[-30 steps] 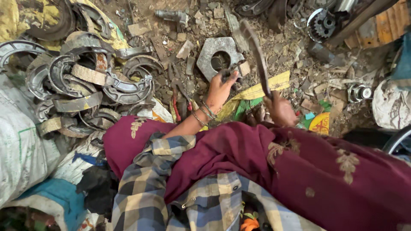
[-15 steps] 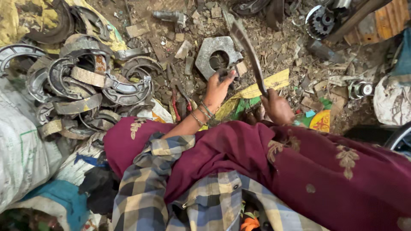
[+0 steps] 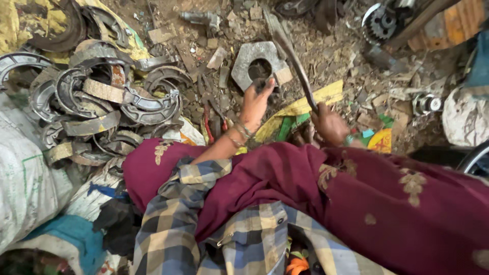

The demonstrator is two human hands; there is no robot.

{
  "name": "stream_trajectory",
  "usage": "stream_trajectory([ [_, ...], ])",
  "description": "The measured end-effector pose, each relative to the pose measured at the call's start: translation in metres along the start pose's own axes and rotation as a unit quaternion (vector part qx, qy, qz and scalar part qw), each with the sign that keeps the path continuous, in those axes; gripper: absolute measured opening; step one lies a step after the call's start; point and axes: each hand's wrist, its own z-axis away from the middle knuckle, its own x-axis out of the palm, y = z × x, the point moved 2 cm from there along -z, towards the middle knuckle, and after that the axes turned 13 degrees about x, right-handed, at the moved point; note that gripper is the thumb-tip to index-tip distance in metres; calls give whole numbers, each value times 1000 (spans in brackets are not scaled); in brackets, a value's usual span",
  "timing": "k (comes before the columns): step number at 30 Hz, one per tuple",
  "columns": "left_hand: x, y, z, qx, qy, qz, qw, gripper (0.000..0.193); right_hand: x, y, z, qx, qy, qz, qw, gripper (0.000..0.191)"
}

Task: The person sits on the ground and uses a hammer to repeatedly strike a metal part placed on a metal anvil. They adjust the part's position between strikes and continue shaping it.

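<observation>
1. Seen from above: dirt ground strewn with scrap metal, and across the lower frame, draped maroon cloth (image 3: 356,203) over a checked shirt (image 3: 239,239).
2. Upper centre: large grey hexagonal metal nut (image 3: 257,63) lying flat in the rubble, with a round hole through its middle.
3. Just below the nut's hole: left hand (image 3: 256,101), bangles at the wrist, fingers curled around a small dark piece (image 3: 265,84) held at the nut's lower edge; kind of piece too small to tell.
4. Right of centre: right hand (image 3: 330,124), clenched around the lower end of a long dark curved metal bar (image 3: 290,53).
5. Running from that fist up and to the left: the bar, raised and tilted, its far end reaching the top edge of the frame above the nut.
6. Between the two hands, on the ground: a yellow strip (image 3: 305,104) and green scraps (image 3: 290,126).
7. Upper left and left: a heap of curved grey brake shoes (image 3: 102,97), piled over one another.
8. Far left edge: a white woven sack (image 3: 25,178).
9. Upper right: a toothed gear wheel (image 3: 379,23) among loose debris.
</observation>
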Motion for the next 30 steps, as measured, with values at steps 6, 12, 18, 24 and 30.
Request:
stream_trajectory([
  [6, -11, -3, -3, -53, 6, 46, 998, 50, -58, 1, 27, 149, 92, -244, 954, 30],
  [12, -11, -6, -4, -39, -9, 23, 999, 50, -89, -22, 28, -368, 203, -592, 687, 20],
  [18, -17, -2, -8, -117, 15, 112, 987, 50, 20, 4, 17, -21, 15, -40, 999, 35],
  [24, -1, -4, 9, 25, -137, -47, 989, 52, 29, 23, 23, -9, 73, -72, 995, 33],
  [30, 3, -27, 17, 98, -142, -290, 941, 64, 45, 12, 41, -72, 12, -141, 987, 36],
])
